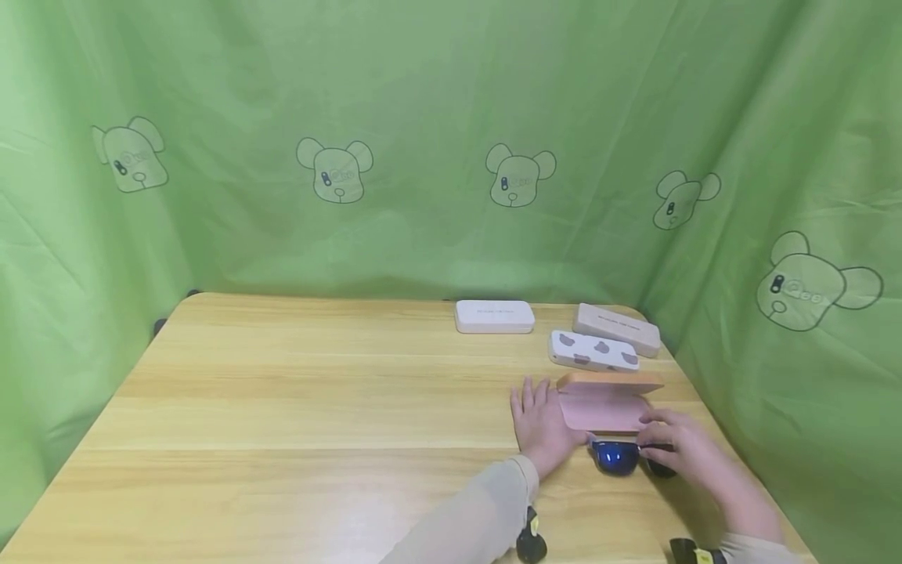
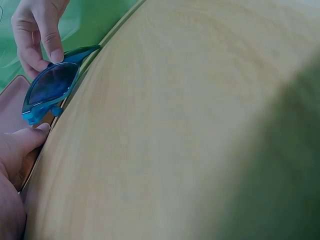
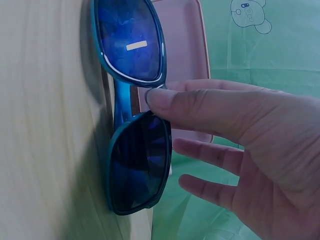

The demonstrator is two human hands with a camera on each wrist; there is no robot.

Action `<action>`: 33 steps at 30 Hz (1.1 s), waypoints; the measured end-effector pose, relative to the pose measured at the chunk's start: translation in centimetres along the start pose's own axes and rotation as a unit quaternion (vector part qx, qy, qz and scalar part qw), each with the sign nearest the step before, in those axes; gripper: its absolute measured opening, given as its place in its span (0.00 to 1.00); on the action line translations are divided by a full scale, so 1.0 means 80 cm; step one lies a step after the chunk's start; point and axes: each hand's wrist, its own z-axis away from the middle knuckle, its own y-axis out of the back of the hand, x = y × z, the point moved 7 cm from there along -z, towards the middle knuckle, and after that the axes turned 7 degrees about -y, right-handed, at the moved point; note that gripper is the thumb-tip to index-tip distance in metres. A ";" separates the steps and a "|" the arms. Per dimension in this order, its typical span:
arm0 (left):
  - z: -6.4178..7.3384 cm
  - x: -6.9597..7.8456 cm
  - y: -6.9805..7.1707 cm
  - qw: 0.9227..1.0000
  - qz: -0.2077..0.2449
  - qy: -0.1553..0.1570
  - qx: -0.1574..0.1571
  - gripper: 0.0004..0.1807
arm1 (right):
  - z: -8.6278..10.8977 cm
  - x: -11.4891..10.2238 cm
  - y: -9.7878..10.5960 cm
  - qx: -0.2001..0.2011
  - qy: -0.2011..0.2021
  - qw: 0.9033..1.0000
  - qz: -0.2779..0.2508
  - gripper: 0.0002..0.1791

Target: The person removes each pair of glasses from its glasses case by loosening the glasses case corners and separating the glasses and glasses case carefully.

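Blue-lensed sunglasses hang in front of an eyeglass case, their bridge pinched between the thumb and fingers of my right hand. The case is pink inside with an orange-brown outer side; its lid stands raised toward the back. My left hand lies at the left end of the case with fingers spread straight. In the left wrist view, the thumb of that hand reaches along the case's front edge, close below the sunglasses.
Behind the open case lies a white case with grey-brown patches. Farther back are a beige case and a white case. The wooden table stands against green curtains at the back and sides.
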 end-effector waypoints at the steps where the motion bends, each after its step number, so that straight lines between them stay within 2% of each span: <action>1: 0.000 0.000 0.000 1.000 -0.001 0.001 -0.001 0.56 | 0.000 0.000 -0.001 -0.002 -0.001 1.000 -0.001 0.17; 16: 0.002 0.000 0.001 1.000 -0.009 0.001 -0.004 0.58 | -0.001 -0.002 -0.004 -0.016 -0.021 1.000 0.005 0.16; 27: 0.001 0.000 0.002 1.000 -0.008 0.002 -0.016 0.57 | -0.005 -0.001 0.003 -0.066 -0.091 0.993 -0.020 0.15; 33: 0.000 0.000 -0.001 1.000 -0.009 0.003 -0.015 0.57 | -0.010 -0.001 0.011 -0.055 -0.115 0.992 -0.023 0.15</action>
